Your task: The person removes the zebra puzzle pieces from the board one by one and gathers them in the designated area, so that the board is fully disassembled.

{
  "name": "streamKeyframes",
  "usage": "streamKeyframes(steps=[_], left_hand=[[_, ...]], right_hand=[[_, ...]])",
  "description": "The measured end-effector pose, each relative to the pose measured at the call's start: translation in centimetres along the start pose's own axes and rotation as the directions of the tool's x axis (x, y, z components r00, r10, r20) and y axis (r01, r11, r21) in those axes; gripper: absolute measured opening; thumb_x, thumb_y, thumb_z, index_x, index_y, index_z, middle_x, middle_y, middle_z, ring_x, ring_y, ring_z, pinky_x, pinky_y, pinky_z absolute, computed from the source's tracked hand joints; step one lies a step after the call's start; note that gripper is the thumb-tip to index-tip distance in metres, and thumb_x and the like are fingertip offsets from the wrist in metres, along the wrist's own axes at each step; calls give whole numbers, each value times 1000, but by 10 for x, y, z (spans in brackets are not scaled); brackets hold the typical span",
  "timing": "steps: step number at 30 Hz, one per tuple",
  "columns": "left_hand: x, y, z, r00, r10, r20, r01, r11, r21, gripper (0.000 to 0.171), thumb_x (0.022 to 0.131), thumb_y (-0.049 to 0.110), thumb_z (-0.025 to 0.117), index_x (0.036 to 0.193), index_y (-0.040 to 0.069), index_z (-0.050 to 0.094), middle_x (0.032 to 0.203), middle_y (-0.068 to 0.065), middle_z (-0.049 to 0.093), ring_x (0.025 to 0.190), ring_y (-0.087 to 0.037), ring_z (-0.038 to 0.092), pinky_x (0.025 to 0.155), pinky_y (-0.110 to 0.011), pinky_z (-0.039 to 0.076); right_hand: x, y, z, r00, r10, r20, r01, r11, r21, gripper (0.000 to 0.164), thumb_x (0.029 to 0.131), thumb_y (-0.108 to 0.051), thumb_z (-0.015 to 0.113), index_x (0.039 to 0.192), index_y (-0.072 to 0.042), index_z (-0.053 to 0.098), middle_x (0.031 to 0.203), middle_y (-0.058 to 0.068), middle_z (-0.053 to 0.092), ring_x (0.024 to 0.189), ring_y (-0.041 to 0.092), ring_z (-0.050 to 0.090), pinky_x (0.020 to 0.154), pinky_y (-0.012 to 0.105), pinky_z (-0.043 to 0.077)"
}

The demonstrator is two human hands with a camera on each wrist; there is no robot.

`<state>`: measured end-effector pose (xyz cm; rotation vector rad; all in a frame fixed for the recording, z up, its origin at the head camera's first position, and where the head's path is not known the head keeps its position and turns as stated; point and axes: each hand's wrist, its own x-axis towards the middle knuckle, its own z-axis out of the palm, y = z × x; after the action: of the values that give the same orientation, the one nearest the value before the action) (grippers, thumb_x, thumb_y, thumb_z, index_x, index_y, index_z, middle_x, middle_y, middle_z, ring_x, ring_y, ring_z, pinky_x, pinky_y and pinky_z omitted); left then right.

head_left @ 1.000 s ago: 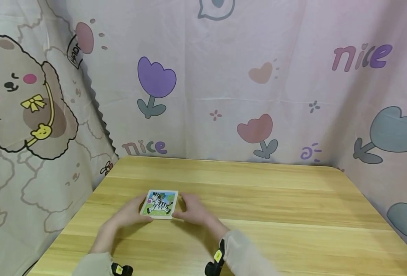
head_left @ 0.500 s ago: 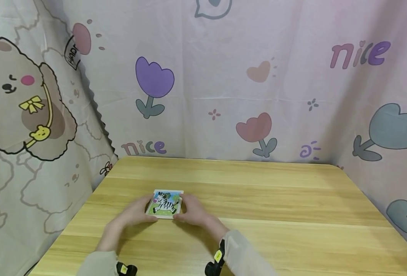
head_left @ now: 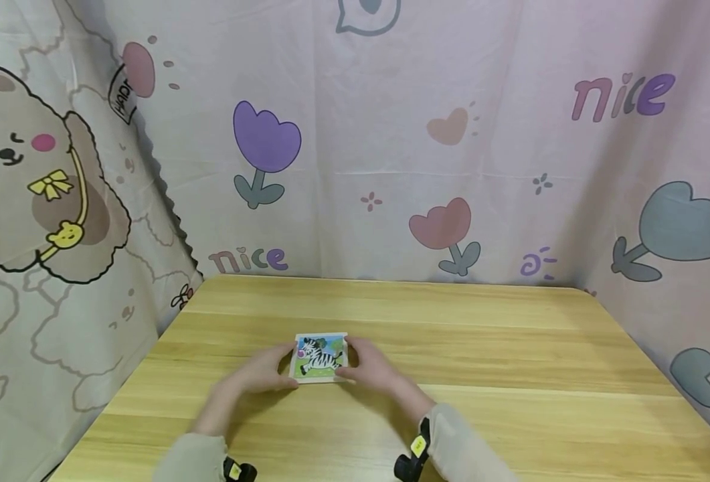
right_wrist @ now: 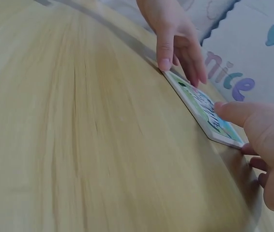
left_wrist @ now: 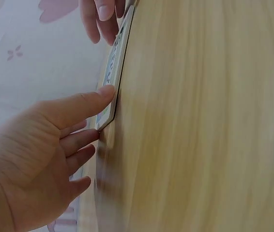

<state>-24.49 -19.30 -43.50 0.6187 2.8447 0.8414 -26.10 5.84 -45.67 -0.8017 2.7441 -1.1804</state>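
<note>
A flat square board with a zebra picture (head_left: 320, 355) and a pale rim lies on the wooden table. My left hand (head_left: 262, 368) grips its left side, with the thumb at the near corner. In the left wrist view, that hand's middle shows at the palm (left_wrist: 35, 145), and a fingertip meets the board's side edge. On the right side, my right hand (head_left: 374, 366) holds the board, its thumb (right_wrist: 226, 112) lying over the picture's near right part and its other fingers at the edge. The far fingertips are partly hidden.
The wooden table (head_left: 481, 348) stretches out around the board, mostly to the right. A printed curtain (head_left: 367, 120) hangs behind it and along both sides. Each wrist wears a black camera (head_left: 411, 462) by the sleeve.
Both hands have slid the zebra board to the right across the table. The right thumb now lies farther over the picture. The head view has shifted slightly.
</note>
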Motion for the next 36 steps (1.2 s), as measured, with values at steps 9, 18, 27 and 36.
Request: streamKeyframes(steps=[9, 18, 27, 36], left_hand=[[13, 25, 14, 996, 57, 67, -57, 998, -2, 81, 74, 27, 77, 135, -9, 39, 137, -24, 42, 127, -39, 37, 105, -50, 29], [25, 46, 28, 987, 105, 123, -106, 994, 2, 80, 76, 28, 75, 136, -9, 37, 138, -22, 42, 128, -36, 37, 106, -48, 30], [37, 64, 43, 975, 145, 168, -151, 988, 19, 80, 76, 29, 74, 137, -7, 37, 139, -18, 42, 129, -31, 37, 107, -44, 30], [43, 82, 58, 965, 180, 191, -194, 980, 55, 71, 74, 30, 75, 133, 4, 45, 133, -9, 50, 123, -24, 44, 105, -38, 33]], right_hand=[[-23, 20, -23, 999, 0, -42, 1, 1000, 20, 72, 82, -24, 70, 136, 9, 37, 133, 24, 46, 123, 37, 42, 105, 49, 30], [-48, 32, -44, 999, 18, -47, -16, 999, 44, 72, 83, -21, 70, 136, 12, 34, 136, 26, 41, 127, 40, 36, 106, 51, 26], [-67, 42, -59, 991, 93, -92, -87, 994, 67, 72, 80, -18, 72, 135, 11, 37, 135, 24, 44, 127, 39, 35, 106, 52, 25], [-92, 53, -70, 985, 117, -128, -115, 993, 21, 72, 76, -19, 76, 133, 8, 42, 134, 23, 45, 126, 39, 37, 106, 52, 26]])
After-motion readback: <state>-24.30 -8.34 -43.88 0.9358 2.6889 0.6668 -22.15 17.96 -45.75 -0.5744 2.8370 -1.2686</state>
